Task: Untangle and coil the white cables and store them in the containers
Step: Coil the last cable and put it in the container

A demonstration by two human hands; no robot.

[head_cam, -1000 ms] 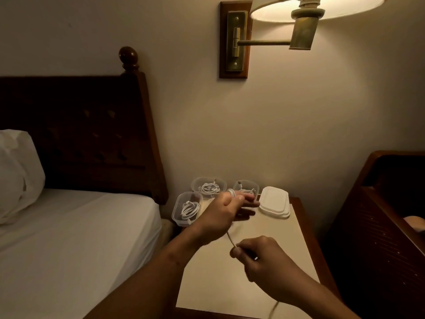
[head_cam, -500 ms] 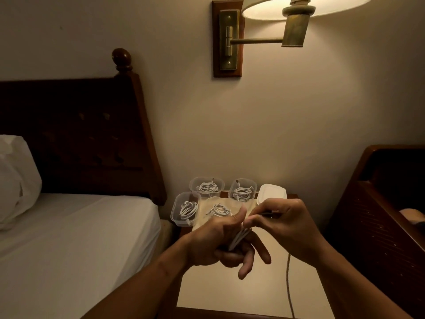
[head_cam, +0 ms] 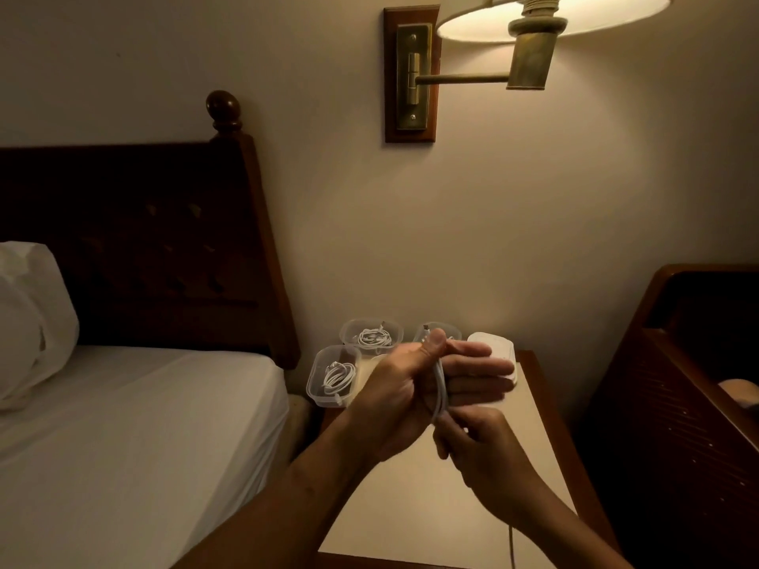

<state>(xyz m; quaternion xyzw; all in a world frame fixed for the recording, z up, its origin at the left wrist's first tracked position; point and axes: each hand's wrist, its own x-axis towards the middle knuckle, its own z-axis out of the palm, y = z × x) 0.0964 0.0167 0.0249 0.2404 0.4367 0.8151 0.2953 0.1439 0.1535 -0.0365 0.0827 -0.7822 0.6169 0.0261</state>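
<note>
A white cable (head_cam: 440, 390) is looped round the fingers of my left hand (head_cam: 404, 388), whose thumb presses the loops near the top. My right hand (head_cam: 480, 447) sits just below and pinches the running strand; the cable's tail (head_cam: 511, 546) hangs past my right wrist at the nightstand's front. At the back of the nightstand stand clear plastic containers: one at the left (head_cam: 333, 375) and one behind it (head_cam: 371, 336) each hold a coiled white cable. A third container (head_cam: 427, 331) is mostly hidden by my left hand.
A stack of white lids (head_cam: 495, 347) lies at the back right of the nightstand (head_cam: 415, 511). A bed (head_cam: 123, 425) with a dark headboard (head_cam: 143, 240) is to the left, dark wooden furniture (head_cam: 681, 404) to the right, a wall lamp (head_cam: 530, 30) above.
My right hand has come down from above my left fingers to below them, carrying the cable round for another loop. My left hand has turned so its fingers point right.
</note>
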